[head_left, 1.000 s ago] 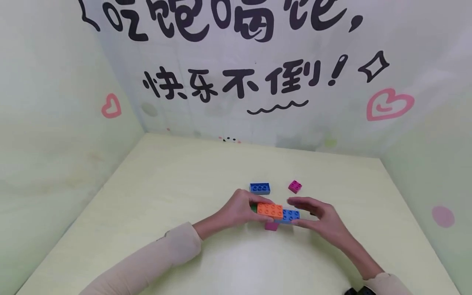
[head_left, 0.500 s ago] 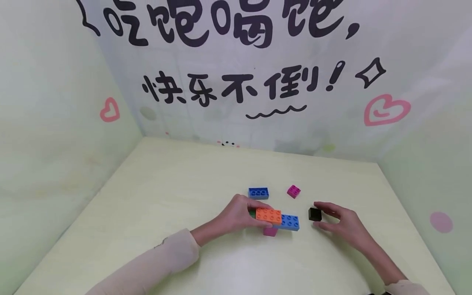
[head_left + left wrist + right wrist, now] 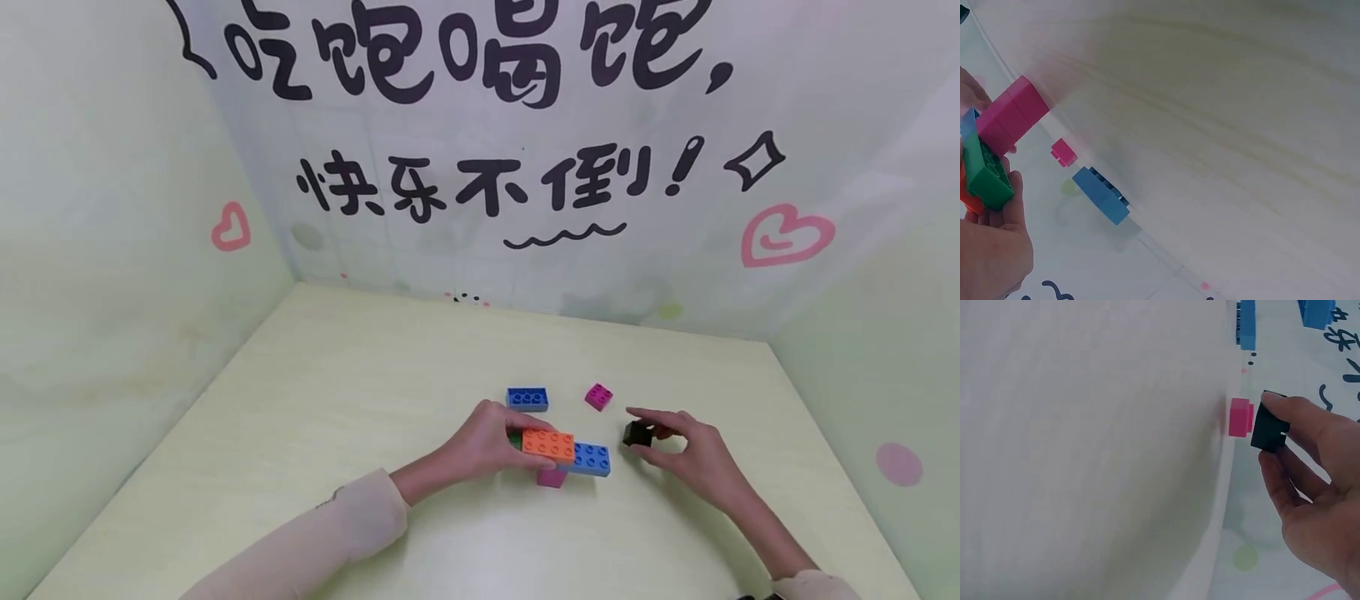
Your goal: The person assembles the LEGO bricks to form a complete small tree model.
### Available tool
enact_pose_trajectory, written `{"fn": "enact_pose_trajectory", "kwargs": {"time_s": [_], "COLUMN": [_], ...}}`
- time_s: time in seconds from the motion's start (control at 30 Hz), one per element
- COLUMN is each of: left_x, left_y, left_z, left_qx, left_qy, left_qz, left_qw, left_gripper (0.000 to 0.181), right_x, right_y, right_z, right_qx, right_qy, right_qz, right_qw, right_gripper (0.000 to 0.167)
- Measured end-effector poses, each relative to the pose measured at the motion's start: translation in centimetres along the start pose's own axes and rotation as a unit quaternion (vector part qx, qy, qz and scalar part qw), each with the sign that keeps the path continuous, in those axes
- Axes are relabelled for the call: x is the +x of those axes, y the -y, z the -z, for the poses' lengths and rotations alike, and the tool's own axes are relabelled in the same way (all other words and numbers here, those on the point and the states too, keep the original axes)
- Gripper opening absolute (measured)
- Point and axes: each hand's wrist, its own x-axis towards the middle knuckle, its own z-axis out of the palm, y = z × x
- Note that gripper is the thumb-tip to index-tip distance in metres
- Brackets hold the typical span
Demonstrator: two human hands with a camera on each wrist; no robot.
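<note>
In the head view my left hand (image 3: 483,442) grips a built-up piece of toy building blocks by its left end. An orange block (image 3: 547,446) sits on top of it and a blue block (image 3: 593,459) juts out to the right. Underneath are stacked pink blocks (image 3: 1013,117) and a green block (image 3: 986,177), plainest in the left wrist view. Right of this piece, my right hand (image 3: 701,458) pinches a small dark block (image 3: 1269,425) between thumb and fingers. The dark block is apart from the built-up piece.
A loose blue block (image 3: 527,400) lies behind the left hand, its hollow side up. Beside it to the right is a small pink block (image 3: 598,397), studs up. Printed walls (image 3: 525,275) enclose the pale tabletop (image 3: 360,375) at the back and sides.
My right hand has left the blue block's end, moved right to the dark block and taken hold of it, shifting it slightly. The left hand keeps its grip, nearly still.
</note>
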Motion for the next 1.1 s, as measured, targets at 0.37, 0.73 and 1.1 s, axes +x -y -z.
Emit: {"fn": "enact_pose_trajectory", "kwargs": {"time_s": [0.37, 0.73, 1.1], "left_x": [0.0, 0.1, 0.1], "left_y": [0.3, 0.5, 0.3], "left_z": [0.0, -0.2, -0.1], "left_qx": [0.002, -0.006, -0.011], "left_qy": [-0.005, -0.003, -0.005], "left_qz": [-0.016, -0.025, -0.018], "left_qw": [0.9999, 0.9997, 0.9998], "left_gripper": [0.042, 0.040, 0.040], "right_x": [0.6, 0.9, 0.5], "right_y": [4.8, 6.4, 6.8], "right_z": [0.3, -1.2, -2.4], "right_qx": [0.224, 0.195, 0.219], "right_qy": [0.034, 0.086, 0.077], "right_qz": [-0.003, 0.034, 0.003], "right_qw": [0.9739, 0.9765, 0.9726], "right_gripper": [0.038, 0.038, 0.037]}}
